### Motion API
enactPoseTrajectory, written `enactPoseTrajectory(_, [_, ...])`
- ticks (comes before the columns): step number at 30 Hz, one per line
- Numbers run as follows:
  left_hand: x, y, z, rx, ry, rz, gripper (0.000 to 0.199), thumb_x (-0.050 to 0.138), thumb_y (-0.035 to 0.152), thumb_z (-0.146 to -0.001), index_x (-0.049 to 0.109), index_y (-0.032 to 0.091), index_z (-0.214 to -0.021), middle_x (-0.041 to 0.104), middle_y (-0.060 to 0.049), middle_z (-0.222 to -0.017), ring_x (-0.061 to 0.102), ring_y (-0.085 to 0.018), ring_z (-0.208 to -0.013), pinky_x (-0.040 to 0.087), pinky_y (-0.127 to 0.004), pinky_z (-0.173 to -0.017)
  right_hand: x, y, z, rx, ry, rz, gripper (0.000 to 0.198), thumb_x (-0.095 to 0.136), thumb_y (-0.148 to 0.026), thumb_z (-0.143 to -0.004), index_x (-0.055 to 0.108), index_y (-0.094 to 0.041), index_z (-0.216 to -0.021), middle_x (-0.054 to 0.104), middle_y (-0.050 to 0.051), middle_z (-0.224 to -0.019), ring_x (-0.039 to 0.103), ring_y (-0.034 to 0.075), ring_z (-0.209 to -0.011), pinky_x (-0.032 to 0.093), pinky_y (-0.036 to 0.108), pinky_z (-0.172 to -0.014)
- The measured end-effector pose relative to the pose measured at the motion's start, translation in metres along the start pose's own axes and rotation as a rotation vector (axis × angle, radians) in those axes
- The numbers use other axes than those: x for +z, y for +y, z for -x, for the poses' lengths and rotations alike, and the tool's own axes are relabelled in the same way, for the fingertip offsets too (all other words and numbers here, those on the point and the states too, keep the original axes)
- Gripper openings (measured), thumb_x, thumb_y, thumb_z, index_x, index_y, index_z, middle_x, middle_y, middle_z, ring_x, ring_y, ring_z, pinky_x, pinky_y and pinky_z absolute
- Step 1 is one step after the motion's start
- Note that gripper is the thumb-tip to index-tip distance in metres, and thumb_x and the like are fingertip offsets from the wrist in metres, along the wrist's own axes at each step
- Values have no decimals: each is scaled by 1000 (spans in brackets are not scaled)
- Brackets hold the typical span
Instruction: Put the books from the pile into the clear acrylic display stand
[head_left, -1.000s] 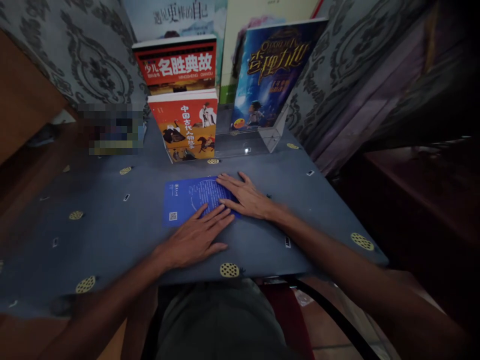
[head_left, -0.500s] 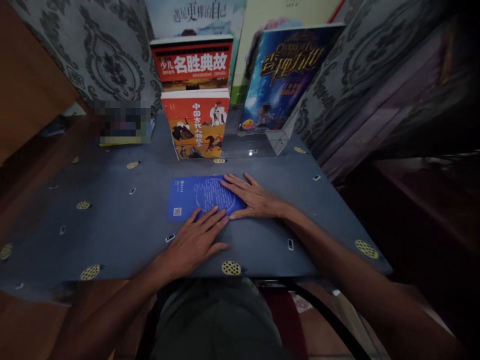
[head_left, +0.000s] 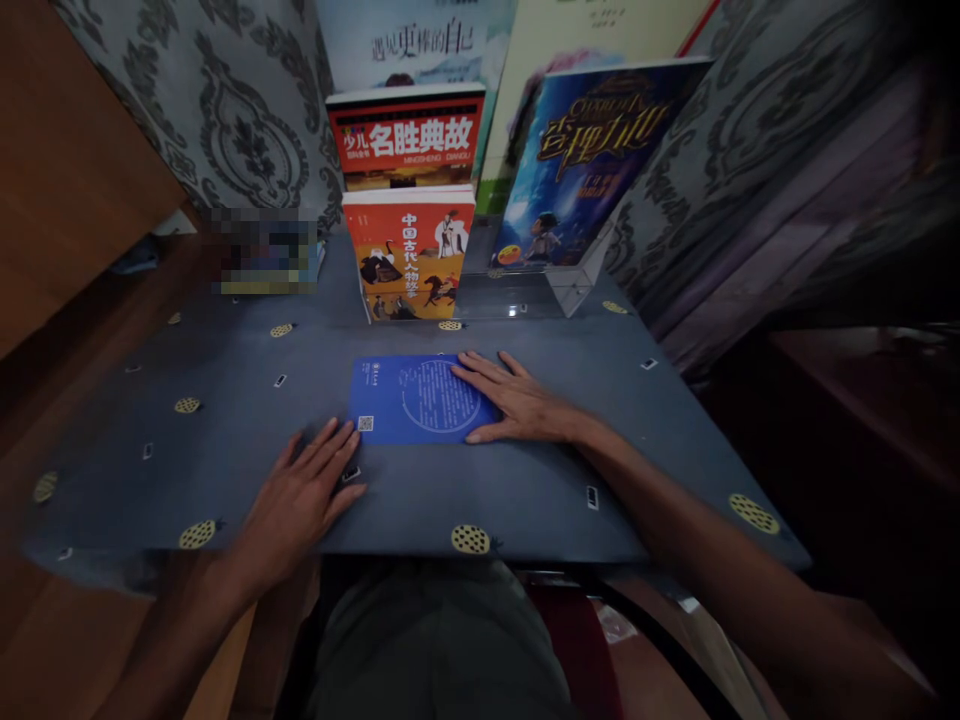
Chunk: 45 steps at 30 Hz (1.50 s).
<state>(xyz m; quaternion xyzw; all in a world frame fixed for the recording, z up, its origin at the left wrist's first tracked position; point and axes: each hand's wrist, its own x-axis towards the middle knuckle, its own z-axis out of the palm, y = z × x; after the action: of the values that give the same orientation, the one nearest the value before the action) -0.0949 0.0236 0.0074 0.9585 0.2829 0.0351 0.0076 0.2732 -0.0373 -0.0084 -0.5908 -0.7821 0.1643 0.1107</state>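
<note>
A blue book (head_left: 397,400) with white print, a white circle and a QR code lies flat on the table, its long side across my view. My right hand (head_left: 514,400) rests on the book's right end, palm down with the fingers spread, covering that edge. At the book's near left corner is my left hand (head_left: 306,490), laid flat on the tablecloth with its fingers stretched out. Its fingertips come close to the corner; whether they touch it I cannot tell. Neither hand grasps anything.
Behind the book a clear stand (head_left: 577,290) holds several upright books, among them an orange one (head_left: 412,255), a red one (head_left: 409,140) and a dark blue one (head_left: 592,170). A blurred-out stack (head_left: 266,255) sits at the back left. The patterned grey-blue tablecloth (head_left: 247,400) covers the table.
My left hand has slid left off the middle of the blue book to its near left corner. My right hand stays on the right end. The whole view has shifted slightly.
</note>
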Motion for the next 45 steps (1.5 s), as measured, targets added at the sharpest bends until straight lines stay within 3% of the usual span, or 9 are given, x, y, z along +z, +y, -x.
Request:
enactPoseTrajectory(5, [1,49,-45,41,46,58,74,27,62,-102,33,12,-156,39,-17,-160,31,-29,-152,32,-51,-122,3,3,1,-27,21,21,108,56,-81,-82,16,-24,-163,17,15,-168,16,36,-155,6,63,-124])
enactPoseTrajectory(8, [4,84,-85,174,-25,174,80,23,63,-102,22,6,-158,26,-19,-165,19,-26,-155,27,-44,-125,4,5,1,-42,27,41,106,55,-80,-83,15,-23,-163,18,16,-168,17,36,-155,8,64,-124])
enactPoseTrajectory(11, [13,96,-107,223,-72,218,83,25,65,-101,19,5,-158,23,-21,-166,13,-28,-156,23,-47,-126,4,4,1,-34,13,48,108,53,-81,-83,15,-19,-163,18,18,-168,17,35,-155,8,63,-124])
enactPoseTrajectory(16, [31,49,-93,34,-8,160,86,33,65,-99,13,8,-160,25,-25,-164,15,-33,-156,23,-57,-124,2,2,1,-17,1,28,110,53,-84,-81,16,-21,-163,16,17,-168,15,35,-156,6,63,-124])
enactPoseTrajectory(21, [27,9,-85,-151,-15,73,78,27,60,-102,23,5,-157,27,-24,-164,18,-34,-155,23,-58,-123,-1,-1,2,-7,3,8,110,55,-84,-80,17,-23,-163,17,16,-168,16,37,-155,5,63,-124])
enactPoseTrajectory(29, [21,41,-137,100,-71,106,65,26,51,-105,30,11,-156,28,-16,-166,21,-25,-155,22,-48,-125,1,2,0,-15,7,29,109,56,-83,-80,17,-24,-163,18,15,-168,18,37,-155,8,63,-124])
enactPoseTrajectory(35, [12,0,-135,-38,-31,34,57,29,43,-105,36,12,-153,37,-20,-161,32,-31,-151,31,-56,-119,-6,-6,2,12,-13,7,110,55,-84,-79,23,-20,-161,19,17,-167,18,35,-155,7,62,-125])
enactPoseTrajectory(40, [-9,-24,-147,-34,-72,21,56,52,58,-94,55,17,-133,59,-16,-135,55,-33,-124,47,-46,-99,-10,-8,-2,51,62,-26,73,42,-69,-97,41,-25,-154,35,13,-163,30,31,-152,15,62,-124])
enactPoseTrajectory(45, [-21,-45,-177,-65,-223,139,63,69,69,-74,57,19,-111,64,-10,-110,58,-30,-104,46,-36,-85,-15,-3,-19,138,182,34,54,49,-47,-101,53,-15,-145,53,19,-149,47,33,-139,34,55,-116])
